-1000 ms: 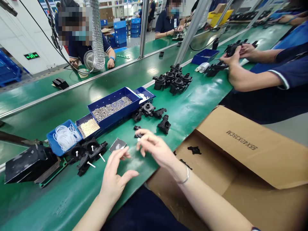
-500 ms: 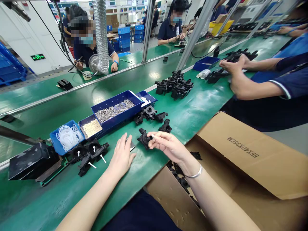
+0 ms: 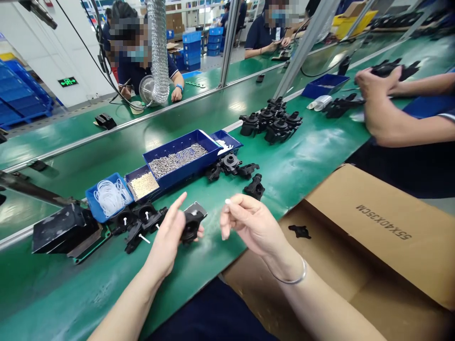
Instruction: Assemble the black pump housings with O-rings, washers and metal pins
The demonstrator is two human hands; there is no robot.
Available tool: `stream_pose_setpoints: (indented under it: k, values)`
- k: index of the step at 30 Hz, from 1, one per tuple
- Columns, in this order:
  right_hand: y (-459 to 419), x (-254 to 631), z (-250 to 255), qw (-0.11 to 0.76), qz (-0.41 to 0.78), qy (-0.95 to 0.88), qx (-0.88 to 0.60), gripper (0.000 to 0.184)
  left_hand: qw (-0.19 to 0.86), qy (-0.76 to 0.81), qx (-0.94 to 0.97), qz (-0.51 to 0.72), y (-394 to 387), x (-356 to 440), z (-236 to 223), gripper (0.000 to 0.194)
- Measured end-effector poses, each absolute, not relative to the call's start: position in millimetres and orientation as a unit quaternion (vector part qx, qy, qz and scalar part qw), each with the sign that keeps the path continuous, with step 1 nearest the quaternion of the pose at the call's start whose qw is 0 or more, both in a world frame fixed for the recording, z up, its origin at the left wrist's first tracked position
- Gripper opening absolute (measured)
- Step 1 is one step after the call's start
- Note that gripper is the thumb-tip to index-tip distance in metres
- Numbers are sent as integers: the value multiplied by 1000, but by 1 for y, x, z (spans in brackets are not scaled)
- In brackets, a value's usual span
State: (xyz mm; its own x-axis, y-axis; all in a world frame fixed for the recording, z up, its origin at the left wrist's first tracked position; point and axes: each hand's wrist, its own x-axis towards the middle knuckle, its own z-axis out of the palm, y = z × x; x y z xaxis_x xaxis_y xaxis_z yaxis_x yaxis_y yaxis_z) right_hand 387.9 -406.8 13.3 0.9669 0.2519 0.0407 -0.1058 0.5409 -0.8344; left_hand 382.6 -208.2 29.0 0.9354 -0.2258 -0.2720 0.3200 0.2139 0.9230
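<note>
My left hand is closed around a black plastic housing, its thumb and fingers on either side and the round opening partly in view. Behind it on the green bench a flat metallic plate shows in part. To the right, my right hand pinches a small white piece between thumb and forefinger; mostly its tip shows. Left of my left hand lie several black housings with white pins standing in them. Beyond my right hand are a single black housing and a small group of similar housings.
Along the bench stand a blue bin of metal pins, a tray of cream-coloured bits and a blue bin of white rings. An open cardboard box sits at the right edge. A co-worker's hands hold black parts at far right.
My left hand has risen from the bench and turned, and now grips the black housing that was by my right hand. My right hand still pinches the white piece. The view has shifted slightly.
</note>
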Motion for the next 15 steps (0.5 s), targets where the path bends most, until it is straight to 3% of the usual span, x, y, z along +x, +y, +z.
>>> stream_pose_setpoints:
  k: [7,15]
  values:
    - [-377,371,-3,782,157,-75,-598,29,883,171,371,-231,-199,373,17,47]
    - [-361,365,-6,648,29,-143,-747,20,887,167,362,-232,-198,369,14,45]
